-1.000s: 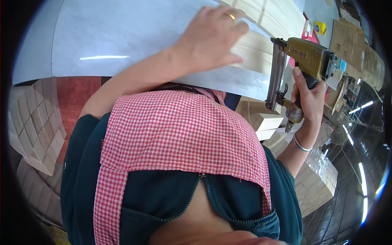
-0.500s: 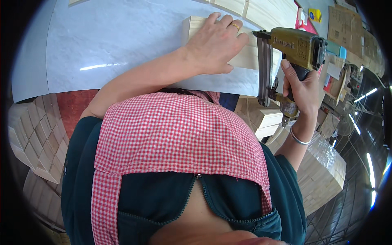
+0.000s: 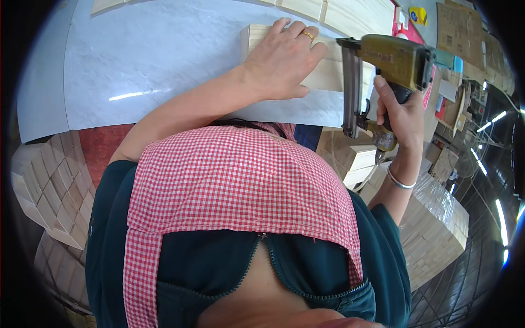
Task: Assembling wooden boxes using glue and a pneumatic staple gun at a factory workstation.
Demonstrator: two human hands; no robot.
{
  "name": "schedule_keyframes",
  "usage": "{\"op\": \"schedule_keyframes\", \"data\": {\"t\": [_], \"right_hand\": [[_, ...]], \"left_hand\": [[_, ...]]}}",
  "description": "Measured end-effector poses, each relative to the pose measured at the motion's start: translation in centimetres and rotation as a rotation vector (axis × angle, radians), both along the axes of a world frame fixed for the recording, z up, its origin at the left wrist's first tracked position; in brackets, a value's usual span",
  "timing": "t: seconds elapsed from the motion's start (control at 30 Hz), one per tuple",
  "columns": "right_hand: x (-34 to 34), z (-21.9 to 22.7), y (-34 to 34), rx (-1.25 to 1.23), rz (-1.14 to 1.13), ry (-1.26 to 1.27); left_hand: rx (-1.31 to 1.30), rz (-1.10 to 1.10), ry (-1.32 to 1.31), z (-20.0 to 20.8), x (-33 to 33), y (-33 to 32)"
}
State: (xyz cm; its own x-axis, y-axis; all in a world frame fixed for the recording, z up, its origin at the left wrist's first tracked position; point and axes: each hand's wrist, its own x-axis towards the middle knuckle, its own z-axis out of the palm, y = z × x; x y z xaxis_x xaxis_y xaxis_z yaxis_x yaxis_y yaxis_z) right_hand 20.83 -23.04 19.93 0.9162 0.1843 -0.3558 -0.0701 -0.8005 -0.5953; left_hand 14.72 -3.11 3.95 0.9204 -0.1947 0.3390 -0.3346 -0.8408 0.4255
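A pale wooden piece, box-like in shape, lies on the light marbled tabletop. My left hand, with a ring on one finger, is laid across it, fingers bent over its top and thumb at the near side. My right hand is wrapped around the black grip of a brass-coloured nail gun. The gun's nose and long magazine stand at the right part of the wood and hide some of it. Whether the nose touches the wood, I cannot tell.
More pale wooden pieces line the table's far side. Stacked wooden blocks stand below left, and a plastic-wrapped stack at the right. Cardboard and a yellow packet are at the far right.
The nail gun has shifted slightly left and now looks blurred. My left hand and the wood sit a touch further left in view; both holds are unchanged.
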Motion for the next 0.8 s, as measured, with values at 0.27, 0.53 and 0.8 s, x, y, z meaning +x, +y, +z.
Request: {"op": "schedule_keyframes", "data": {"t": [0.27, 0.53, 0.8], "right_hand": [[1.2, -2.8, -7.8, -0.095, -0.131, -0.318], [2.3, -14.3, -22.8, -0.757, -0.122, -0.642], [1.3, -15.7, -18.8, -0.687, -0.155, -0.484]], "left_hand": [[-0.023, -0.005, 0.057, 0.9, -1.4, 2.7], [-1.526, 0.331, 0.482, 4.1, -14.0, 15.0], [-1.803, 0.832, 0.118, 1.3, -26.6, 18.5]]}}
